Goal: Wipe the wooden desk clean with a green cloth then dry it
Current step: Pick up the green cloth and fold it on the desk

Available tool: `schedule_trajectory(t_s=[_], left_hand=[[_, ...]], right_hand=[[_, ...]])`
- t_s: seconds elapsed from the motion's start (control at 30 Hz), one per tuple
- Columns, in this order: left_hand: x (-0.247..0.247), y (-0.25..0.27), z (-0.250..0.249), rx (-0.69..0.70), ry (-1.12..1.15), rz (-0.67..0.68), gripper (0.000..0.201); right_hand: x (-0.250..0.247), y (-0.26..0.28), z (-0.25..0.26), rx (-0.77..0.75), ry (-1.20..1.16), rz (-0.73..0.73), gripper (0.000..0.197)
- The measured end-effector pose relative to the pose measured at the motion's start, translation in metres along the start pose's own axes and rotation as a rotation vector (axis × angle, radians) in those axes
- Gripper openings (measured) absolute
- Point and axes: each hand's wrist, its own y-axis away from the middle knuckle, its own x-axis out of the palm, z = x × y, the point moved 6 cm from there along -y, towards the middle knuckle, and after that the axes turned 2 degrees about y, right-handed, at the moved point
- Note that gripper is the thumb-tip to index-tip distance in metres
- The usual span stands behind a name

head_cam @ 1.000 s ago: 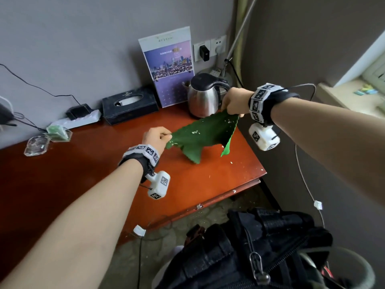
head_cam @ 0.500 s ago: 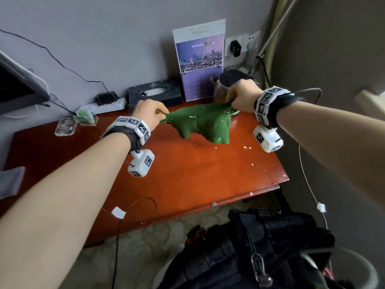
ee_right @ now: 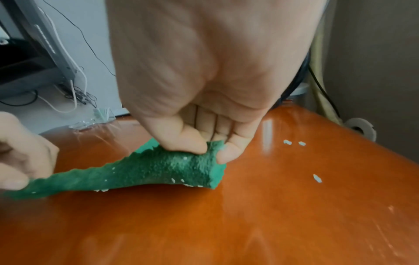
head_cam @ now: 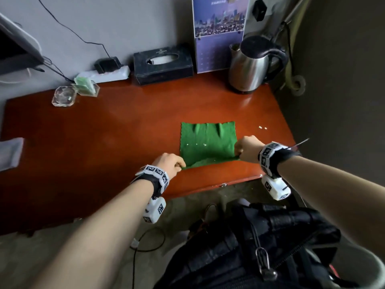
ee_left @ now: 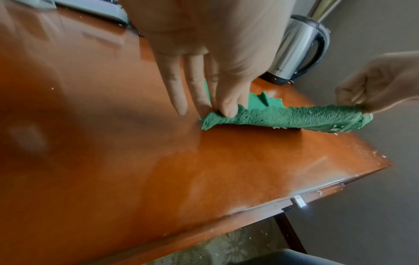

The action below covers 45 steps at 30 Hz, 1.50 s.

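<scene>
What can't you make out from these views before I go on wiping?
- Desk under the cloth: covered in all three views.
- Left hand fingertips: head view hides them behind its knuckles.
- Desk's left end: cut off by the head view's edge, blurred in the left wrist view.
- Calendar print: too small.
- White crumbs: too small to identify.

This looks like a small bedroom or hotel-type room, not a kitchen or a workshop. Beyond the fingers, a glossy reddish-brown wooden desk (head_cam: 125, 126) stands against a grey wall. Far ahead of the fingers stand a steel electric kettle with black handle (head_cam: 253, 65), a black tissue box (head_cam: 162, 65), a purple wall calendar with a city photo (head_cam: 219, 30), a white power strip (head_cam: 108, 74) and two clear glass ashtrays (head_cam: 64, 95). Below the wrists, a black backpack (head_cam: 250, 243) lies on the floor.
</scene>
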Motion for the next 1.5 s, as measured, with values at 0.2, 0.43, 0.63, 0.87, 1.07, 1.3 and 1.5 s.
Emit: schedule_trajectory(t_s=[0.2,0.43,0.63,0.87,1.07,1.3,1.5], left_hand=[[-0.019,-0.018,0.002,0.038,-0.004,-0.087,0.022],[-0.07,-0.074,-0.01,0.004,0.024,-0.272,0.022],[-0.07,-0.112,-0.007,-0.113,0.003,-0.285,0.023],[-0.028,-0.116,-0.094,0.108,0.063,-0.156,0.007],[0.04,-0.13,-0.169,0.218,-0.136,0.033,0.048],[0.029,-0.124,-0.159,0.162,0.108,-0.132,0.013],[-0.007,-0.096,-0.095,-0.197,0.471,-0.319,0.009]], right_hand=[[-0.002,-0.017,-0.009,0.011,-0.063,-0.009,0.023],[-0.047,-0.071,-0.032,0.053,-0.191,-0.2,0.028],[-0.044,-0.113,-0.046,0.069,-0.225,-0.189,0.036],[-0.036,-0.138,-0.055,0.013,-0.169,-0.125,0.035],[-0.023,-0.147,-0.053,-0.002,-0.011,-0.044,0.033],[-0.031,-0.145,-0.045,0.045,-0.037,-0.001,0.031],[-0.049,-0.155,-0.01,0.133,-0.411,0.237,0.029]])
